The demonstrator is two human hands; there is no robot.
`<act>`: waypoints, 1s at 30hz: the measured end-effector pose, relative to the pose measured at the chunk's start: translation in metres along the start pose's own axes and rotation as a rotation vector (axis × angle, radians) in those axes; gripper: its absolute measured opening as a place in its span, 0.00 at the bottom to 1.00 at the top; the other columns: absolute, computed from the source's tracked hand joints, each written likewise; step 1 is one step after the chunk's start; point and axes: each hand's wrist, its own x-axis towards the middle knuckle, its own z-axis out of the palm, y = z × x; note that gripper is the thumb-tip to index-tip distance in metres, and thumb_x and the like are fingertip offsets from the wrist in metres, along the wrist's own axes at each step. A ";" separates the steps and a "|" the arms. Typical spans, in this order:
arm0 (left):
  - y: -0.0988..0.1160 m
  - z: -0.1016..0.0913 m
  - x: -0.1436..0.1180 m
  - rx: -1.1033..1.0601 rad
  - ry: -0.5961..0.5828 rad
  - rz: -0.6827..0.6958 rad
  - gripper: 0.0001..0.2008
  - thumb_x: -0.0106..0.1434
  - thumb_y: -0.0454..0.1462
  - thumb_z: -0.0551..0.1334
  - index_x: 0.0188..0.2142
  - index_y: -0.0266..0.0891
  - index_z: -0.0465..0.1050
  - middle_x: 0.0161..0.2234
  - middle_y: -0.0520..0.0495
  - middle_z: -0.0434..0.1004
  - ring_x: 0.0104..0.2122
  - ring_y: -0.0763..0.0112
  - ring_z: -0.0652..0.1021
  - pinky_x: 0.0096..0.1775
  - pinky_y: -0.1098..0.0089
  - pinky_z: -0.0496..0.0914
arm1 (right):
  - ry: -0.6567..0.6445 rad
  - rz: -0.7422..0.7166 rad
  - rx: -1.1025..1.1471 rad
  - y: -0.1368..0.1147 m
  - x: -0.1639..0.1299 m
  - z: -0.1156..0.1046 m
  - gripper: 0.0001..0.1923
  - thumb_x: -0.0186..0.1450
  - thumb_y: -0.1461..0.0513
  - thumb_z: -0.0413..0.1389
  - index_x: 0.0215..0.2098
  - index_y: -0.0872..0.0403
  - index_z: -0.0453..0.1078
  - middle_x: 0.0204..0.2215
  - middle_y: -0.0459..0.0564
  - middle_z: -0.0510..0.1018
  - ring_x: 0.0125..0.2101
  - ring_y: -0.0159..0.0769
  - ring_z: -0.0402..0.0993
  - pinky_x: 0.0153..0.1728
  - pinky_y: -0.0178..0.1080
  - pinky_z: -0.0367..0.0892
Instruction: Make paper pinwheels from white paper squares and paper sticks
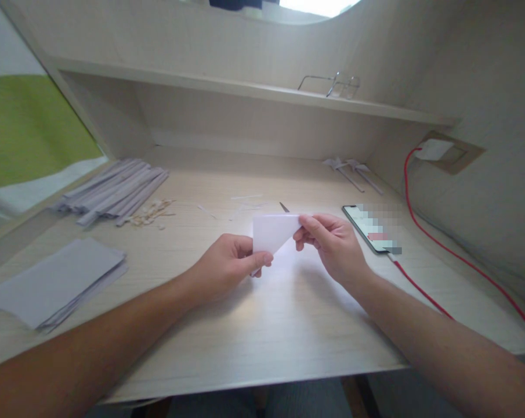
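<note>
A white piece of paper (pixel 271 232), folded into a triangle, is held up above the desk between both hands. My left hand (pixel 238 258) pinches its lower corner, thumb in front and fingers behind. At the upper right corner, the thumb and fingers of my right hand (pixel 332 238) are closed on the same paper. Behind the paper, a dark pointed blade tip (pixel 283 206) shows on the desk; the rest of that tool is hidden.
Rolled paper sticks (pixel 114 188) are piled at the back left beside small tan scraps (pixel 151 213). A stack of paper sheets (pixel 62 278) lies at left. Paper pinwheels (pixel 351 168) rest back right. A phone (pixel 369 229) with a red cable (pixel 423 294) lies at right.
</note>
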 end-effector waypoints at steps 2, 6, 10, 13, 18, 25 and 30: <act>-0.002 0.000 0.002 -0.004 0.008 0.025 0.16 0.65 0.44 0.64 0.25 0.36 0.75 0.22 0.54 0.71 0.23 0.75 0.67 0.29 0.70 0.57 | 0.030 -0.009 -0.043 -0.001 0.002 -0.001 0.17 0.68 0.53 0.62 0.26 0.56 0.77 0.24 0.48 0.79 0.23 0.32 0.74 0.29 0.37 0.71; -0.006 -0.004 0.005 0.001 0.067 0.087 0.14 0.67 0.43 0.62 0.28 0.37 0.73 0.23 0.55 0.70 0.25 0.74 0.68 0.31 0.70 0.59 | 0.048 -0.009 -0.086 -0.001 0.007 -0.004 0.17 0.66 0.53 0.64 0.25 0.55 0.74 0.23 0.47 0.79 0.23 0.32 0.75 0.29 0.36 0.71; -0.005 -0.011 0.008 -0.017 0.246 0.154 0.16 0.67 0.42 0.61 0.23 0.38 0.69 0.22 0.54 0.69 0.26 0.73 0.69 0.32 0.69 0.60 | -0.010 0.034 -0.081 -0.001 0.011 -0.009 0.15 0.63 0.53 0.67 0.28 0.56 0.75 0.23 0.47 0.79 0.24 0.31 0.75 0.29 0.35 0.72; 0.000 -0.015 0.009 -0.042 0.329 0.175 0.15 0.65 0.41 0.63 0.23 0.37 0.71 0.22 0.53 0.71 0.26 0.72 0.70 0.33 0.69 0.62 | -0.117 0.083 -0.062 -0.002 0.010 -0.009 0.15 0.62 0.53 0.67 0.29 0.57 0.77 0.25 0.48 0.80 0.25 0.31 0.75 0.30 0.36 0.73; 0.003 -0.015 0.006 -0.015 0.241 0.167 0.15 0.63 0.42 0.65 0.23 0.36 0.74 0.23 0.53 0.72 0.26 0.73 0.70 0.33 0.70 0.61 | -0.224 0.152 -0.128 -0.005 0.006 -0.005 0.15 0.60 0.52 0.68 0.30 0.58 0.79 0.26 0.50 0.82 0.26 0.34 0.77 0.31 0.38 0.73; -0.001 -0.009 0.004 0.013 0.038 0.018 0.11 0.60 0.41 0.67 0.27 0.36 0.78 0.23 0.54 0.72 0.24 0.74 0.67 0.28 0.72 0.57 | -0.293 0.093 -0.399 -0.010 -0.002 0.001 0.11 0.61 0.57 0.65 0.25 0.56 0.80 0.21 0.47 0.80 0.22 0.31 0.71 0.25 0.35 0.62; 0.000 -0.007 0.003 0.038 0.048 0.016 0.10 0.61 0.40 0.66 0.28 0.35 0.78 0.25 0.53 0.75 0.25 0.73 0.69 0.30 0.72 0.60 | -0.322 0.085 -0.443 -0.012 -0.004 0.002 0.10 0.62 0.58 0.64 0.26 0.56 0.80 0.22 0.48 0.81 0.22 0.31 0.71 0.25 0.34 0.60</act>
